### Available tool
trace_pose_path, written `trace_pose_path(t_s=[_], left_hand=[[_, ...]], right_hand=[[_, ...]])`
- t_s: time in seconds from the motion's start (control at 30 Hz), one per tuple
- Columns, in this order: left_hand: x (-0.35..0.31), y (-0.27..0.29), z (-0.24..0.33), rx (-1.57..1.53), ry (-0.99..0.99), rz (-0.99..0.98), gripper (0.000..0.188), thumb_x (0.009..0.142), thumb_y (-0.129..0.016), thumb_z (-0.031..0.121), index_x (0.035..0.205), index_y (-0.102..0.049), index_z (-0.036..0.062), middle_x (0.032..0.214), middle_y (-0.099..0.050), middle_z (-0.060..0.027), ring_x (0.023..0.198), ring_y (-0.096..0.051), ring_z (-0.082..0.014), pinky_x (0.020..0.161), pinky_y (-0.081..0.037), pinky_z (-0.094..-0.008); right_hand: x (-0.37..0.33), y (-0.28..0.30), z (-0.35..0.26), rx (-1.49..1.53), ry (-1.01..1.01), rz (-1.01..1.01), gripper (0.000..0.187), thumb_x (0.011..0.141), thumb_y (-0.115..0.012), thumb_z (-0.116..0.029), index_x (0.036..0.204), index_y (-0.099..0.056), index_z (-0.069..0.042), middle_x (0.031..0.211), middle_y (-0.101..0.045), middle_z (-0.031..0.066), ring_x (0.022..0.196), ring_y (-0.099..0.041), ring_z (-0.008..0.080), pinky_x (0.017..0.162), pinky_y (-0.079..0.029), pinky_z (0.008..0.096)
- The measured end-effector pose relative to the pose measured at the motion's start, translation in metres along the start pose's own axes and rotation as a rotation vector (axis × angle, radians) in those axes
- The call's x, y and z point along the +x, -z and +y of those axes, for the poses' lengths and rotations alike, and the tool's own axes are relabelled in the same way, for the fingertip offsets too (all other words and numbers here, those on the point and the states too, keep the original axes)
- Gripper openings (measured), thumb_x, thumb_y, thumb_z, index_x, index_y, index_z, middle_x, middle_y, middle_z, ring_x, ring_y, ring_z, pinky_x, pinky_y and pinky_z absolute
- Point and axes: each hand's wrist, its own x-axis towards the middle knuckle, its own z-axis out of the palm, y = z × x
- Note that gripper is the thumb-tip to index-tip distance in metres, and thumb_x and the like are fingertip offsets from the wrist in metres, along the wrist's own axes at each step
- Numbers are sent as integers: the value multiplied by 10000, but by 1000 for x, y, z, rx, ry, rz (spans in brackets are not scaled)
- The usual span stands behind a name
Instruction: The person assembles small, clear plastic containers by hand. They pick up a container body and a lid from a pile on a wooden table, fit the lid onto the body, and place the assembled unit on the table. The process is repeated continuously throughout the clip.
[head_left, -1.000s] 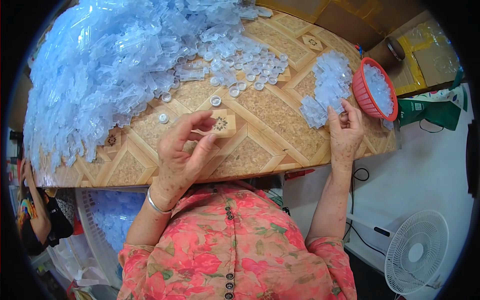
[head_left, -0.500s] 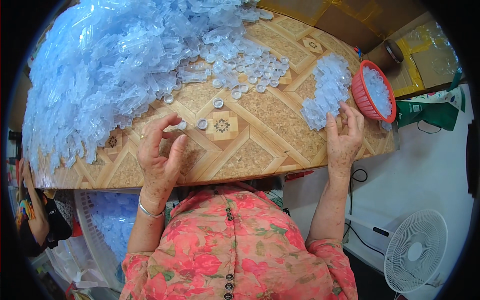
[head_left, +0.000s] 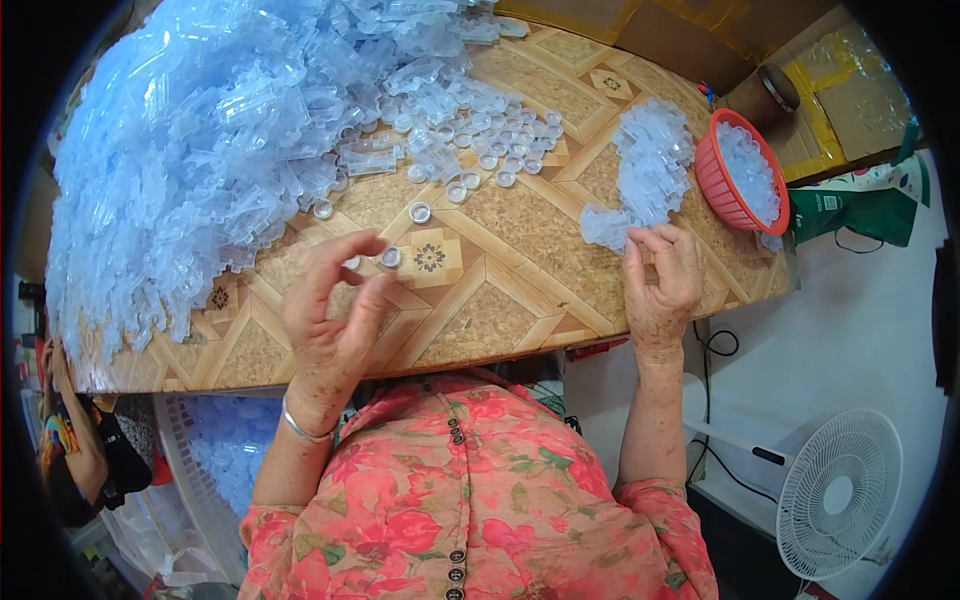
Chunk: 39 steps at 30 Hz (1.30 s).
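Note:
My left hand (head_left: 335,310) hovers over the near part of the table, thumb and fingers curved and apart, with nothing between them. Right beside its fingertips lie a small round clear plastic cap (head_left: 391,257) and another one partly behind the index finger. My right hand (head_left: 668,280) has thumb and index finger pinched together at the near end of a small heap of flat clear plastic pieces (head_left: 655,160). A clear plastic piece (head_left: 605,227) sticks out left of that pinch, tilted at the heap's edge.
A large pile of clear plastic pieces (head_left: 220,130) covers the table's left side, with several loose round caps (head_left: 505,140) along its right edge. A red basket (head_left: 722,180) of clear parts stands at the right edge. A white fan (head_left: 838,495) is lower right; another person's arm (head_left: 85,450) shows far left.
My right hand has moved slightly left and its fingers have closed at the heap's near edge, where a piece has shifted. My left thumb and fingers have come a little nearer the caps.

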Motion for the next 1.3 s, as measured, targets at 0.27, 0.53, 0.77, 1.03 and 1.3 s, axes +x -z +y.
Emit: trace_pose_path(t_s=[0.27, 0.53, 0.77, 1.03, 1.3], left_hand=[[3, -63, 23, -924, 559, -405, 503, 1054, -586, 151, 1502, -439, -26, 1219, -685, -122, 1057, -664, -137, 855, -556, -276], [10, -65, 21, -1073, 770, -605, 443, 1047, -590, 125, 1453, -501, -29, 1116, -715, -66, 880, -678, -91, 775, -574, -224], [7, -66, 20, -1113, 670, -415, 363, 1004, -638, 59, 1344, -521, 13, 1191, -673, -76, 998, -677, -120, 800, -596, -255], [8, -56, 25, -1083, 728, -414, 349, 996, -659, 117, 1303, -519, 29, 1276, -652, -133, 1096, -697, -216, 822, -603, -276], [6, -50, 27, -1104, 707, -320, 412, 1010, -636, 139, 1376, -481, 33, 1312, -647, -181, 1122, -714, -283, 816, -615, -281]], right_hand=[[-8, -3, -41, 437, 7, -71, 188, 815, -770, 23, 969, -706, -63, 950, -673, 87, 860, -636, 260, 785, -494, 366], [-13, -7, -52, 966, -279, -333, 167, 924, -664, 44, 1071, -707, -22, 1068, -677, 97, 955, -649, 205, 847, -514, 311], [-16, -8, -35, 537, -323, -93, 213, 921, -685, 2, 1133, -700, -10, 1158, -661, 111, 1056, -640, 220, 890, -520, 335], [4, -5, 14, 36, -291, -24, 357, 858, -752, -77, 1206, -680, -39, 1213, -608, 153, 1119, -599, 345, 978, -479, 444], [17, -8, 18, -94, -148, -117, 429, 815, -785, -124, 1224, -673, -55, 1230, -592, 144, 1157, -564, 351, 1006, -453, 458]])
